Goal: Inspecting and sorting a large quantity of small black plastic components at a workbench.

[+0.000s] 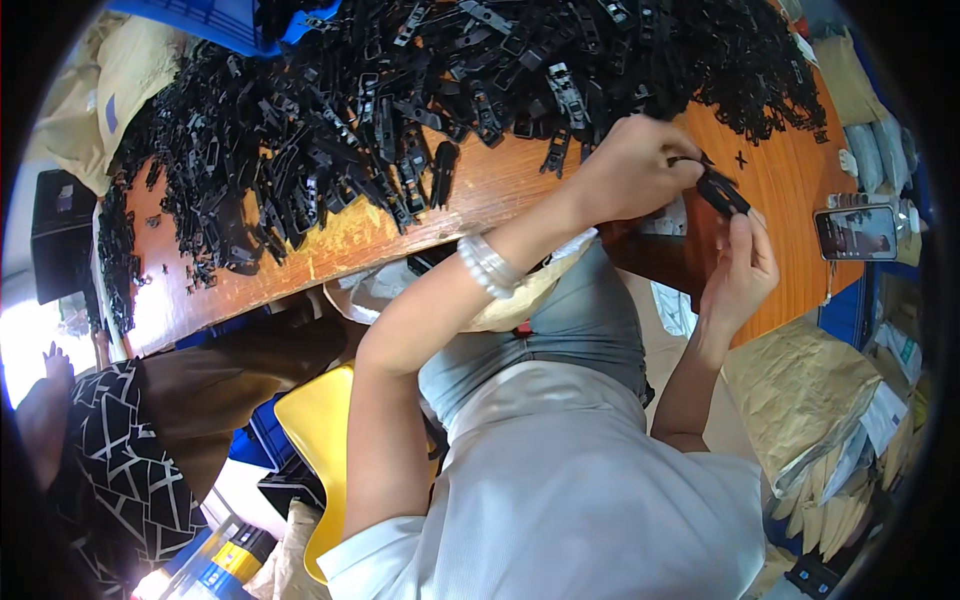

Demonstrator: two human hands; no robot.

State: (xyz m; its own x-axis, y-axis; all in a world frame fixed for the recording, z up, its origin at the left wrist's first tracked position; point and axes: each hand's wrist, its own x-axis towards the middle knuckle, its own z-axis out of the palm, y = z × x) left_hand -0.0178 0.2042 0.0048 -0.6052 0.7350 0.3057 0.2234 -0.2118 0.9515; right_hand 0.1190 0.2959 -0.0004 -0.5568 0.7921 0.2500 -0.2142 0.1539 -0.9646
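Observation:
A long black plastic part (722,192) is held up above the right side of the wooden table. My right hand (742,270) grips its lower end between thumb and fingers. Close against its upper end is my left hand (640,168), reaching across from the left with bracelets on the wrist. Its fingers are pinched on a thin dark piece, too small and blurred to name. Just beyond the hands a tiny black cross-shaped piece (741,158) lies on the wood.
A large heap of black plastic parts (370,110) covers the table's far side, with smaller pieces (765,85) at the right. A blue bin (225,22) stands behind. A phone (857,233) is propped at right, above brown paper bags (800,400). Another person's patterned clothing (125,450) shows at left.

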